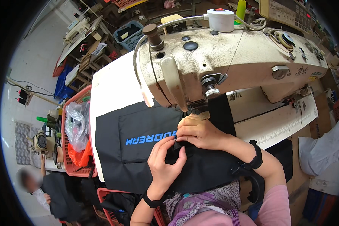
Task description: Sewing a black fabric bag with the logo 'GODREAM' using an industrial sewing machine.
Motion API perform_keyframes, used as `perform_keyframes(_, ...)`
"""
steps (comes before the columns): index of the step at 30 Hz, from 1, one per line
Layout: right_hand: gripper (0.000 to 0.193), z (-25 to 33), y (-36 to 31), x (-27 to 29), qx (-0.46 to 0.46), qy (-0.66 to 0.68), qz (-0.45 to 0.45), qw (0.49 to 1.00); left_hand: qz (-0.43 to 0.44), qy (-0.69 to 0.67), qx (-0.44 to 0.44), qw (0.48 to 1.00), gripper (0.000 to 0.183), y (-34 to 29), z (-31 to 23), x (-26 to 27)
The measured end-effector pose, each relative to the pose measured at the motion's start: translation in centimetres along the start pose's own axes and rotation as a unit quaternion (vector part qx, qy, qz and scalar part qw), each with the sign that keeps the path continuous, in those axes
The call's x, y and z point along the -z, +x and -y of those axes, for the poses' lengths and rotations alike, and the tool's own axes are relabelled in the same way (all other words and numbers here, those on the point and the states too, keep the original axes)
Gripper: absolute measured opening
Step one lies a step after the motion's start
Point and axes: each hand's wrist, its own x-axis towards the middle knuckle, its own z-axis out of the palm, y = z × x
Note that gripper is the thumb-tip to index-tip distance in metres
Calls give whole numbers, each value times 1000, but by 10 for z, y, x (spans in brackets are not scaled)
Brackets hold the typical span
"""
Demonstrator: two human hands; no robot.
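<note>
A black fabric panel (109, 150) with a sewn-on pocket and blue lettering lies across the white sewing machine bed. Close in front of the needle area of the sewing machine (184, 60), my two hands meet over this panel. My left hand (162, 162) is closed at thumb and fingers on a small black fabric strip (176, 146). Just above it, my right hand (201, 132) pinches the same strip, its knuckles near the presser foot. The fingers hide most of the strip and the needle point.
On the left stands a red basket (95, 150) with plastic bags; below, another red basket (101, 196) holds black cloth. A blue crate (130, 39) stands behind. A person (60, 196) with black cloth is at lower left. White bags (322, 147) lie at right.
</note>
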Motion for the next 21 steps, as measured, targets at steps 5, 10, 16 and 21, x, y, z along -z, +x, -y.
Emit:
perform_keyframes(5,14,-1,-2,0,1,-15,-3,1000,-4,-9,14,1000,23,0,-1,-4)
perform_keyframes(10,15,0,0,-2,-3,-10,5,1000,-17,-6,12,1000,21,-1,0,-3)
perform_keyframes(16,15,-2,-3,1,-18,9,0,1000,-36,94,-112,989,27,1,6,-2)
perform_keyframes(21,15,1,-6,18,21,-71,17,997,42,93,-180,978,26,0,10,3)
